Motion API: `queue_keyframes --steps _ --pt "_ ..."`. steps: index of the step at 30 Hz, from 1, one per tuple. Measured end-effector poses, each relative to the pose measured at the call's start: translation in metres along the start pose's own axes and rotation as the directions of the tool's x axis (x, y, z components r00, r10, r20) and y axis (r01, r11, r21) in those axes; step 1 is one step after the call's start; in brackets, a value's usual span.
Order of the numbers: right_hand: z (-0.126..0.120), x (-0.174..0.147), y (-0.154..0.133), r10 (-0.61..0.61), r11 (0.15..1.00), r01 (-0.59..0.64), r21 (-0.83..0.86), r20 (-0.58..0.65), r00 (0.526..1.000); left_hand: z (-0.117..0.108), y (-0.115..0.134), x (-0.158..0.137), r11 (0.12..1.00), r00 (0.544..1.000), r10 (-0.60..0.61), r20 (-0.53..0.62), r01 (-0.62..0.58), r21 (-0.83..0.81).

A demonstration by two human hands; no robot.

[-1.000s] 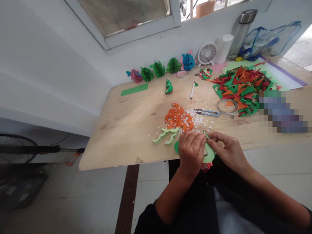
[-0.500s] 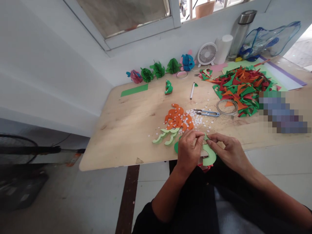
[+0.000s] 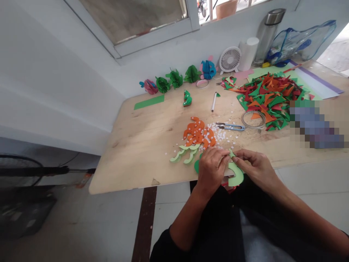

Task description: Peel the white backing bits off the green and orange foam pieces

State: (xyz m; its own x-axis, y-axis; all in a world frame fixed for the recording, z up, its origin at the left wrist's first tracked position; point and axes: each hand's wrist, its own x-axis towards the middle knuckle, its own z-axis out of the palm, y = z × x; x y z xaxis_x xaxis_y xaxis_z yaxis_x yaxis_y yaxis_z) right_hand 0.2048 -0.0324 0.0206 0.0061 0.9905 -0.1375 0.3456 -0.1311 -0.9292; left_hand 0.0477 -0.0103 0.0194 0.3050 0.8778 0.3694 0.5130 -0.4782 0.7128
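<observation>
At the table's front edge, my right hand (image 3: 255, 165) pinches a curved light green paper piece (image 3: 236, 176) between thumb and fingers. Close beside it, my left hand (image 3: 212, 168) is closed with thumb and fingertips together at the paper's upper end; what they hold is too small to make out. Dark green paper (image 3: 196, 166) shows partly behind my left hand, and some red paper (image 3: 228, 187) lies below the green piece. Left of my hands are wavy light green strips (image 3: 178, 154) and a heap of orange paper cutouts (image 3: 196, 131) dotted with small white squares.
Loose white squares (image 3: 222, 135) surround blue-handled thread snips (image 3: 231, 127). A tape roll (image 3: 253, 119) lies by a big pile of paper scraps (image 3: 272, 96). Folded paper figures (image 3: 174, 78), a small fan (image 3: 230, 60) and a bottle (image 3: 268, 36) line the wall.
The light green piece and my right hand have shifted very slightly to the right. The camera view has moved a little; the things on the table stay in place.
</observation>
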Motion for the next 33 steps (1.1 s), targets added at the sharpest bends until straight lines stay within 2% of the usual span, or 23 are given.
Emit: queue_keyframes --steps 7,16,21,26,28,29,31,33 --pt "-0.006 -0.001 -0.006 0.003 1.0 -0.006 0.024 0.115 0.993 -0.01 -0.007 0.011 0.997 0.99 0.081 0.113 -0.08 -0.007" --pt "-0.006 0.002 -0.008 0.104 0.974 -0.131 0.187 0.149 0.983 -0.009 -0.012 0.009 0.956 0.962 0.258 0.09 -0.267 0.119" --pt "-0.006 0.004 -0.007 0.114 0.969 -0.14 0.204 0.138 0.984 -0.008 -0.014 0.01 0.904 0.932 0.355 0.08 -0.363 0.224" --pt "-0.005 0.006 -0.001 0.096 0.972 -0.126 0.196 0.152 0.984 -0.009 -0.012 0.012 0.852 0.906 0.405 0.122 -0.423 0.308" --pt "-0.005 0.007 0.001 0.083 0.976 -0.111 0.188 0.15 0.985 -0.008 -0.012 0.014 0.879 0.921 0.374 0.107 -0.389 0.277" --pt "-0.005 0.007 0.002 0.081 0.976 -0.109 0.188 0.147 0.986 -0.006 -0.013 0.015 0.913 0.942 0.325 0.08 -0.334 0.234" --pt "-0.005 0.006 0.001 0.088 0.974 -0.115 0.197 0.141 0.986 -0.002 -0.016 0.02 0.984 0.989 0.149 0.011 -0.149 0.093" --pt "-0.006 0.005 -0.002 0.102 0.969 -0.129 0.213 0.132 0.986 0.004 -0.02 0.027 0.997 0.998 -0.065 -0.013 0.064 -0.053"
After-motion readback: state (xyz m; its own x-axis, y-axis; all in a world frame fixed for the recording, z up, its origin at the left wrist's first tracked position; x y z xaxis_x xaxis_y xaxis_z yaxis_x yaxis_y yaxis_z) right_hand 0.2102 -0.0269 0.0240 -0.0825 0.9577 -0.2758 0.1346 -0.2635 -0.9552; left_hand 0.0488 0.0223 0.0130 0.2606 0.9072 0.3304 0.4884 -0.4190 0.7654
